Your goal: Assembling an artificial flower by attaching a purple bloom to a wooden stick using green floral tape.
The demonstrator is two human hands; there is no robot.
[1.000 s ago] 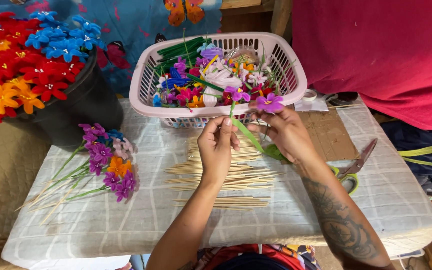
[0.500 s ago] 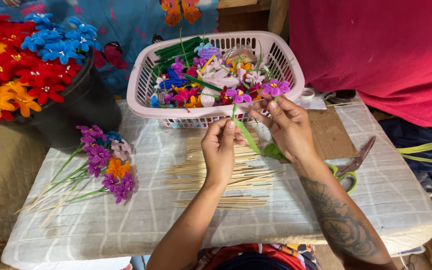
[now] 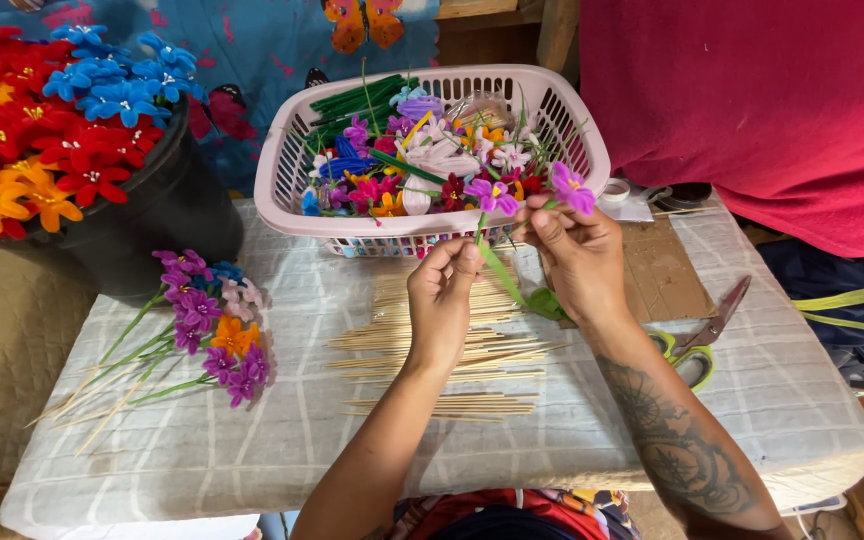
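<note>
My left hand pinches the green-wrapped stem of a small artificial flower sprig, just in front of the pink basket. My right hand holds the same sprig higher up, fingers closed near its purple blossoms, with a green leaf hanging below the palm. Both hands hover over a loose pile of thin wooden sticks on the cloth-covered table.
The basket holds several mixed fabric flowers and green stems. A bundle of finished purple, orange and pink flowers lies at left. A black bucket of red, blue and orange flowers stands far left. Green-handled scissors lie at right, by a person in red.
Both hands have shifted slightly up and right with the sprig, closer to the basket rim; the right-hand fingers have moved up toward the purple blossoms.
</note>
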